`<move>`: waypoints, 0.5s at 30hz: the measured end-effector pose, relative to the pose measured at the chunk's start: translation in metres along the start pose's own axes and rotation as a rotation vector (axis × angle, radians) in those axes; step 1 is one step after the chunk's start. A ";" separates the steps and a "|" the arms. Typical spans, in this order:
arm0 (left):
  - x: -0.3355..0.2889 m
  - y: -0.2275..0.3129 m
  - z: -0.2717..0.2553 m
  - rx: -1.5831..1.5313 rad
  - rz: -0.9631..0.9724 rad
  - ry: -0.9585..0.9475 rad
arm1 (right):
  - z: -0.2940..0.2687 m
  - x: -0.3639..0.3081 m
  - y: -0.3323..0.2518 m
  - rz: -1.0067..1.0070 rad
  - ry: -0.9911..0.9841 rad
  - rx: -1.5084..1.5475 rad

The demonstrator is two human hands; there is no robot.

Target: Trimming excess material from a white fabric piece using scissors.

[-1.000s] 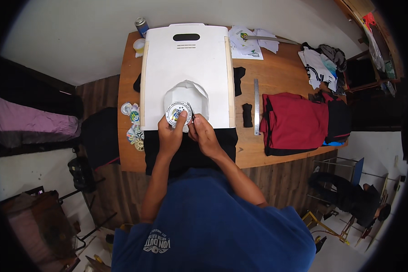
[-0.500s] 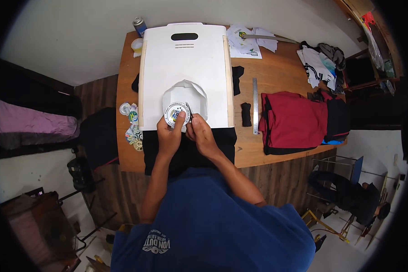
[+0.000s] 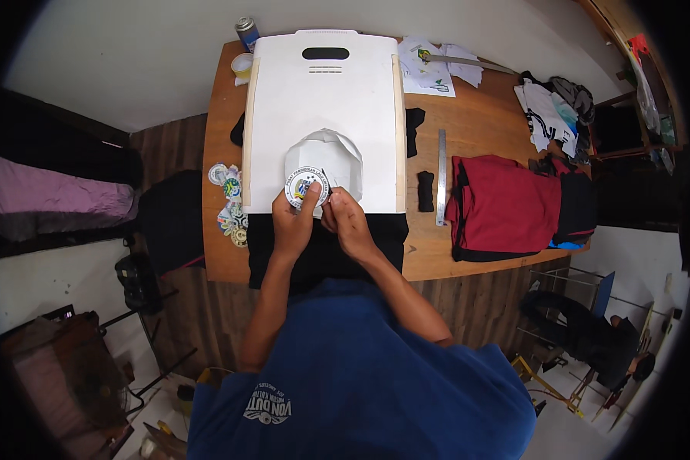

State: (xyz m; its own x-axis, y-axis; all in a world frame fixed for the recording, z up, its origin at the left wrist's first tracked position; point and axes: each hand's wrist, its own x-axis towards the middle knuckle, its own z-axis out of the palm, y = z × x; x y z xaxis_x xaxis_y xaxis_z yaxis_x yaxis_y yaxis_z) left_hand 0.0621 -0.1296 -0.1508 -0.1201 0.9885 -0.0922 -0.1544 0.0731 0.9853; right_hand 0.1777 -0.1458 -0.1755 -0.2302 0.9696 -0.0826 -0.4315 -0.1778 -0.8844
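Pinching a round sticker (image 3: 307, 188) between both hands, left hand (image 3: 294, 225) gripping its lower edge, right hand (image 3: 347, 222) just beside it.

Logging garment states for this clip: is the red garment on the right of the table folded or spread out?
Folded. The red garment lies as a compact rectangular stack with straight edges, on the wooden table beside the metal ruler.
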 end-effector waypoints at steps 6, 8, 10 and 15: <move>0.003 0.002 -0.003 0.001 -0.016 0.005 | 0.002 0.001 -0.012 0.032 -0.007 -0.009; 0.004 0.001 -0.005 0.013 -0.018 0.005 | 0.002 0.002 -0.016 0.016 -0.019 -0.027; 0.006 -0.001 -0.006 0.031 -0.033 -0.014 | 0.000 0.003 -0.016 0.019 -0.015 -0.003; 0.005 0.010 -0.005 0.006 -0.034 -0.080 | 0.000 0.010 -0.020 0.000 0.075 0.013</move>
State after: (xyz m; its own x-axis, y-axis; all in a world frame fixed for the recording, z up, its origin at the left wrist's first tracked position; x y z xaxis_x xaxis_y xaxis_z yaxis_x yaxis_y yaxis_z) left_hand 0.0556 -0.1246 -0.1424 -0.0365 0.9928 -0.1144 -0.1510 0.1077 0.9827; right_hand 0.1835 -0.1322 -0.1586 -0.1646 0.9794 -0.1174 -0.4427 -0.1797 -0.8785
